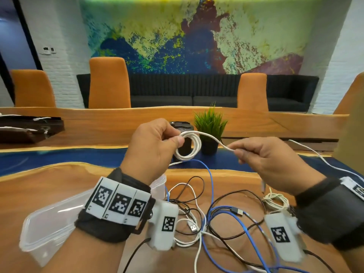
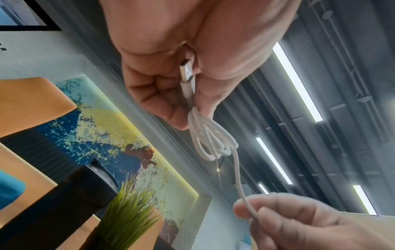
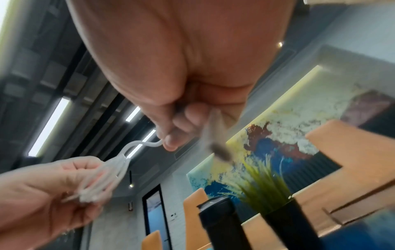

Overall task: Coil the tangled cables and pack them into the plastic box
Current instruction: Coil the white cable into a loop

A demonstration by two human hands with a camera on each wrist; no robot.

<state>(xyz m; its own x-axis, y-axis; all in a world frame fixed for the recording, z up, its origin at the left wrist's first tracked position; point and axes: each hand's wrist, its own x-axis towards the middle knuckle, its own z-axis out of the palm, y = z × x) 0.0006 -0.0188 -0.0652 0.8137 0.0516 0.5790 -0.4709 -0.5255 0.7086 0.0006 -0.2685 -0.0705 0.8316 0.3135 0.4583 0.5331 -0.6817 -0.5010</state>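
A white cable (image 1: 194, 143) is wound into a small coil held above the table. My left hand (image 1: 157, 142) pinches the coil's loops (image 2: 210, 140), with its USB plug (image 2: 186, 71) lying in the palm. My right hand (image 1: 254, 152) pinches the cable's free strand (image 2: 241, 189) a short way right of the coil; a blurred plug end (image 3: 220, 150) dangles below it. Under the left wrist lies a clear plastic box (image 1: 49, 229). A tangle of blue, black and white cables (image 1: 222, 219) sprawls on the wooden table (image 1: 49, 180).
A potted green plant (image 1: 210, 129) and a black cup (image 1: 182, 129) stand just behind the hands. A small beige cable bundle (image 1: 275, 200) lies at the right. Orange chairs (image 1: 109, 83) line the far side. Dark cases (image 1: 25, 127) sit at the far left.
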